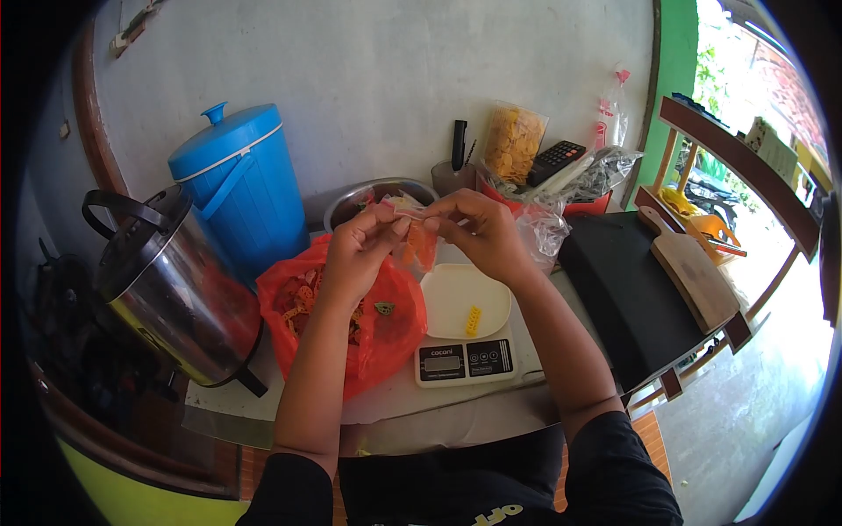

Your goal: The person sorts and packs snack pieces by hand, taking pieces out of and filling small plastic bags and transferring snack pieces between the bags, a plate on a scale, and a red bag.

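A small clear plastic bag (416, 247) with orange pieces inside hangs between my two hands, above the back left edge of the scale. My left hand (361, 243) pinches the bag's top edge from the left. From the right, my right hand (478, 230) pinches the same edge. Below them is a white kitchen scale (465, 302) with one yellow piece (473, 321) on its plate. An open red plastic bag (386, 351) holding colored pieces lies left of the scale, partly behind my left forearm.
A steel pot (180, 289) and blue cooler (250, 175) stand at left. Behind my hands is a metal bowl (342, 206). At right are a chips container (515, 140), a calculator (556, 161), and a black box (605, 280) bearing a wooden board (693, 272).
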### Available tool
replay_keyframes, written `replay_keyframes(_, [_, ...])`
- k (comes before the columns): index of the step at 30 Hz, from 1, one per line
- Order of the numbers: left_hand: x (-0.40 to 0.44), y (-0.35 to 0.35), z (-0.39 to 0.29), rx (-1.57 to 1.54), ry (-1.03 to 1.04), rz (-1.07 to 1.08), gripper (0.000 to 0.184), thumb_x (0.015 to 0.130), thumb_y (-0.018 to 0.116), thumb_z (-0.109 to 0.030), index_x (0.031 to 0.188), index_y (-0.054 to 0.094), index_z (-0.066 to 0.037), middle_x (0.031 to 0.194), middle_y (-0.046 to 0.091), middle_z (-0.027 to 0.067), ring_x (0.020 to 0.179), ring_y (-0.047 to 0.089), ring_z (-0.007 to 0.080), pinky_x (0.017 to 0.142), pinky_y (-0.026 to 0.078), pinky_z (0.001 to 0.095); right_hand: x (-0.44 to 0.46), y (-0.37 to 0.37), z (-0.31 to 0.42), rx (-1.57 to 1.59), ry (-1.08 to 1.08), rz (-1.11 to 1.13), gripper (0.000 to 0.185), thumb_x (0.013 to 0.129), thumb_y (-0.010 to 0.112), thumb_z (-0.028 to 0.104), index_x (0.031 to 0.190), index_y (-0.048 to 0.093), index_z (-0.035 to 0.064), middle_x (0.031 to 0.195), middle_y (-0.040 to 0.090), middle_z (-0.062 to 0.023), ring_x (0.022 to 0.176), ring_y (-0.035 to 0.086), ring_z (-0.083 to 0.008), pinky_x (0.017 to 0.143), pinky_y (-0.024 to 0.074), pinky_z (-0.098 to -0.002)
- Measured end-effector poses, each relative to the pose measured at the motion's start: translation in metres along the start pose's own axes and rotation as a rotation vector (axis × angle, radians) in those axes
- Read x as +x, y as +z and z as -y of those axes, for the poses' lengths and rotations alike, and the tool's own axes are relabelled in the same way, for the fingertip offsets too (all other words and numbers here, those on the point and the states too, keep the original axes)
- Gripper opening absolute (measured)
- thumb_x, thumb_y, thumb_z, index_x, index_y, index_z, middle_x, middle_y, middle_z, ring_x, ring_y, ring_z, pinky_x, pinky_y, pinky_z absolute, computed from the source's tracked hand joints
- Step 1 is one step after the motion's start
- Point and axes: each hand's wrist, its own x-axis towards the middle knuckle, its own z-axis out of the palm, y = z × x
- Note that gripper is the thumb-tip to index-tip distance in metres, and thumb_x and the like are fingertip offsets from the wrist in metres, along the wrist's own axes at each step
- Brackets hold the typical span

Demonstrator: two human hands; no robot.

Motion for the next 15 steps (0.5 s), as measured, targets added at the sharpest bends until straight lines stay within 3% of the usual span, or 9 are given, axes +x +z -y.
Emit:
replay_keyframes(3, [0.002, -0.006, 0.002, 0.11, 0.055, -0.077, 0.021, 0.091, 0.07, -0.021, 0.101, 0.068, -0.002, 0.089, 0.07, 0.0023, 0.081, 0.062, 0.0062, 0.071, 0.047, 0.0219, 0.0, -0.009, 0.012, 0.002, 0.104, 0.032, 0.035, 0.086, 0.074, 0.017, 0.117, 0.062, 0.0064, 0.081, 0.064, -0.0021, 0.08, 0.063, -0.0088, 0.069, 0.0506, -0.0256])
replay_keyframes(6, [0.004, -0.013, -0.006, 0.213, 0.089, -0.184, 0.02, 0.089, 0.073, -0.018, 0.098, 0.068, 0.0, 0.085, 0.071, 0.0037, 0.076, 0.062, 0.0065, 0.068, 0.048, 0.0222, -0.003, -0.029, 0.004, -0.262, 0.229, 0.389, 0.047, 0.08, 0.08, 0.025, 0.118, 0.057, 0.0064, 0.078, 0.066, -0.0047, 0.074, 0.066, -0.0128, 0.065, 0.0518, -0.0261])
replay_keyframes(9, [0.004, -0.023, -0.012, 0.238, 0.069, -0.188, 0.021, 0.085, 0.076, -0.014, 0.097, 0.067, 0.0, 0.087, 0.071, 0.0057, 0.076, 0.063, 0.0078, 0.068, 0.049, 0.0225, -0.007, -0.022, 0.004, -0.553, 0.68, 0.812, 0.049, 0.073, 0.082, 0.026, 0.109, 0.062, 0.0, 0.075, 0.071, -0.0083, 0.065, 0.07, -0.0221, 0.061, 0.055, -0.0345])
replay_keyframes(13, [0.002, -0.022, -0.015, 0.249, 0.085, -0.163, 0.022, 0.081, 0.079, -0.011, 0.097, 0.066, -0.001, 0.088, 0.071, 0.0065, 0.079, 0.065, 0.0097, 0.07, 0.051, 0.0226, -0.013, 0.003, -0.036, -0.607, 0.806, 1.042, 0.041, 0.068, 0.085, 0.026, 0.084, 0.065, -0.0062, 0.076, 0.072, -0.0126, 0.064, 0.071, -0.0239, 0.057, 0.0572, -0.0344])
replay_keyframes(15, [0.001, -0.021, -0.016, 0.234, 0.077, -0.15, 0.022, 0.081, 0.079, -0.011, 0.097, 0.066, -0.001, 0.087, 0.07, 0.0058, 0.079, 0.065, 0.0097, 0.07, 0.051, 0.0228, -0.011, 0.004, -0.042, -0.558, 0.767, 1.099, 0.038, 0.068, 0.084, 0.023, 0.087, 0.066, -0.0057, 0.076, 0.071, -0.0121, 0.064, 0.071, -0.0239, 0.057, 0.0574, -0.0335])
